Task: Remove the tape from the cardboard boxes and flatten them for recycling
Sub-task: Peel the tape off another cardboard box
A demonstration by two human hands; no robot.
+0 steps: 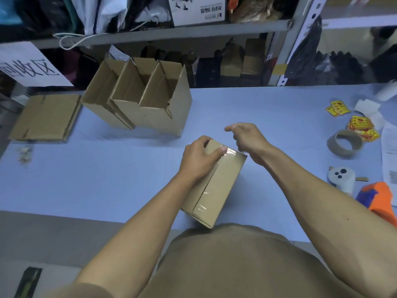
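Note:
A small sealed cardboard box (217,186) lies on the blue table near my body, with clear tape (231,152) along its seam and over its far end. My left hand (198,158) grips the box's far left corner, thumb pressed on the taped edge. My right hand (247,139) hovers just beyond the box's far right corner, fingers curled and pinched together; whether a tape end sits between them is unclear. Three open-topped boxes (137,97) stand in a row at the far left. A flattened box (46,117) lies left of them.
An empty tape core (344,145), yellow stickers (361,125), a white tape dispenser (341,179), an orange tool (378,198) and papers (388,155) crowd the table's right side. Small tape scraps (24,154) lie at the left edge. Metal shelving (285,50) stands behind the table.

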